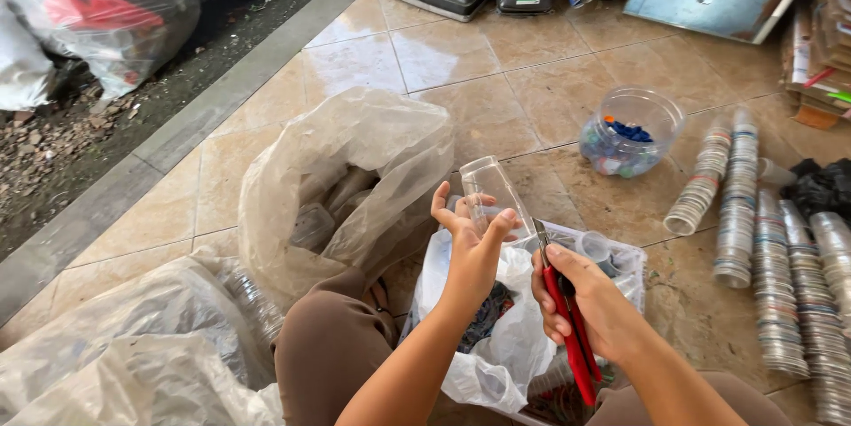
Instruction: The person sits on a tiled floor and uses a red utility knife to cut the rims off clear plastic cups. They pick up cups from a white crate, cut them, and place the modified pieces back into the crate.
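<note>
- Clear plastic cup (493, 191) is held by the left hand (472, 244), fingers closed around its lower part, tilted over the white bag (496, 346).
- Right hand (592, 302) is closed on red-handled pliers (567, 320), tips just beside the cup.
- Thin plastic can slip or crack if squeezed, I think; the metal tips are near the left fingers (505, 224) and could pinch them.
- Stacks of cups (736, 213) lie well apart on the floor (550, 89).

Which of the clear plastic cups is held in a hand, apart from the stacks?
The single clear cup in the left hand, raised above the white bag. The other cups lie nested in long stacks on the tiled floor at the right.
</note>
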